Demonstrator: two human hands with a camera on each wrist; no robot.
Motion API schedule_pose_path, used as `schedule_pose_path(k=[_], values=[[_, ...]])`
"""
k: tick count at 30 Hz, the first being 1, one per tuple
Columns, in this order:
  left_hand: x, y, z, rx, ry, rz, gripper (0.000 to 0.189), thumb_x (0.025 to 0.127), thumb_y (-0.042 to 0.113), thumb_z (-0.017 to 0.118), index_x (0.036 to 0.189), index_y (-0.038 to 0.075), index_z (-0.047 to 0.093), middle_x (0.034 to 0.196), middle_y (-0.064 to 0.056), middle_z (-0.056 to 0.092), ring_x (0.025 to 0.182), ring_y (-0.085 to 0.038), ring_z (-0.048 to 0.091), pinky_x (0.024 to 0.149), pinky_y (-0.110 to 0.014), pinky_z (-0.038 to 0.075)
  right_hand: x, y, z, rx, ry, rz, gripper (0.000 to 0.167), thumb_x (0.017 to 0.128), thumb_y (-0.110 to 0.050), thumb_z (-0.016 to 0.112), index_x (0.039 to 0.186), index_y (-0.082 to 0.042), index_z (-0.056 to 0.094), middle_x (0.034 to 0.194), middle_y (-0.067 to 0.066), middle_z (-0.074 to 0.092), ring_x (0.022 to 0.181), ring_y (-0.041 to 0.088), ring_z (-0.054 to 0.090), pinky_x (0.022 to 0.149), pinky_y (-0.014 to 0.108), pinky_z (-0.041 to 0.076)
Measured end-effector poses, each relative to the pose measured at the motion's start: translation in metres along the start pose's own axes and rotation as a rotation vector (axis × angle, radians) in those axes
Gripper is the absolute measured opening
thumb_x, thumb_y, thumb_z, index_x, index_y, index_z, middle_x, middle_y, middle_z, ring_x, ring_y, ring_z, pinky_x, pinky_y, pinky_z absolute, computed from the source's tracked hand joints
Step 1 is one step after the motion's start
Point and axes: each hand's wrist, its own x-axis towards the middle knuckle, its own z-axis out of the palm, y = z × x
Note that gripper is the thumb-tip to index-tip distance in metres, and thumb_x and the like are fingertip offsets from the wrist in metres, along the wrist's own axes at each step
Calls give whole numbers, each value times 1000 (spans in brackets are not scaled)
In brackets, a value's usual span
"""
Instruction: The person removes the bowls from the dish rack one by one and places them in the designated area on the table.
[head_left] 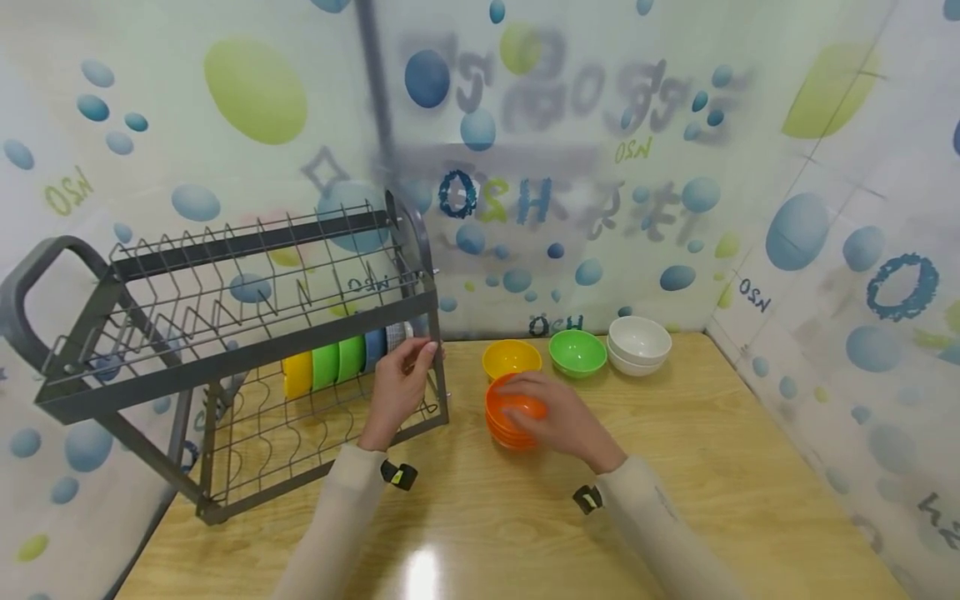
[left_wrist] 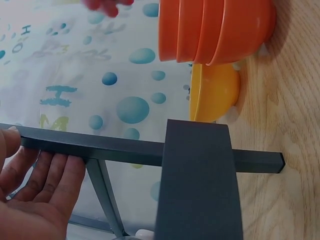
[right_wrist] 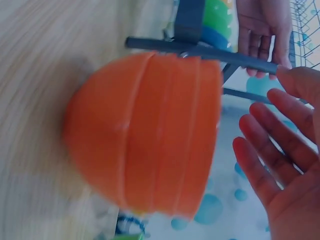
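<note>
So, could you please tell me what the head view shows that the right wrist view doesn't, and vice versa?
Only the head view shows the stacked white bowls and the light sleeves. Only the right wrist view shows the palm side of the right hand, its fingers holding nothing. Both share the stacked orange bowls, the wooden table and the left hand at the dish rack.

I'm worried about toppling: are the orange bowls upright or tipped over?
Upright. In the head view, the orange bowls stand stacked on the table, open side up.
</note>
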Motion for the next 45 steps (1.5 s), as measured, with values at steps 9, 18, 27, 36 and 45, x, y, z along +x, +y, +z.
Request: schedule_pose_path(k=[9, 18, 27, 36, 45], values=[[3, -8, 1, -14, 5, 30, 34, 106, 32, 58, 120, 4, 71, 114, -15, 76, 108, -29, 73, 98, -48, 58, 27, -16, 3, 118, 48, -12, 38, 95, -24, 76, 131, -15, 69, 124, 1, 72, 108, 24, 71, 98, 38, 58], [5, -7, -9, 69, -11, 29, 36, 105, 38, 59, 118, 8, 73, 110, -12, 78, 99, -28, 74, 93, -48, 60, 54, -35, 2, 229, 57, 57, 42, 97, -35, 73, 137, -22, 65, 132, -3, 68, 116, 22, 68, 100, 41, 58], [5, -5, -29, 190, -19, 89, 32, 104, 35, 61, 123, 13, 73, 117, -10, 73, 101, -26, 71, 86, -40, 59, 78, -46, -1, 340, 50, 95, 48, 99, -38, 69, 144, -23, 59, 141, 0, 64, 123, 18, 65, 107, 41, 54], [14, -3, -72, 276, 59, 10, 49, 105, 46, 55, 139, 11, 62, 138, -17, 64, 126, -40, 62, 93, -55, 56, 102, -53, -2, 429, 91, 184, 50, 97, -42, 71, 143, -26, 60, 136, -3, 67, 122, 19, 67, 105, 37, 55], [18, -9, -116, 389, 231, 190, 26, 102, 11, 63, 122, -5, 69, 126, -29, 63, 122, -47, 54, 108, -64, 39, 121, -56, -1, 478, 84, 203, 51, 99, -37, 70, 144, -17, 59, 138, 6, 66, 125, 21, 65, 108, 35, 53]])
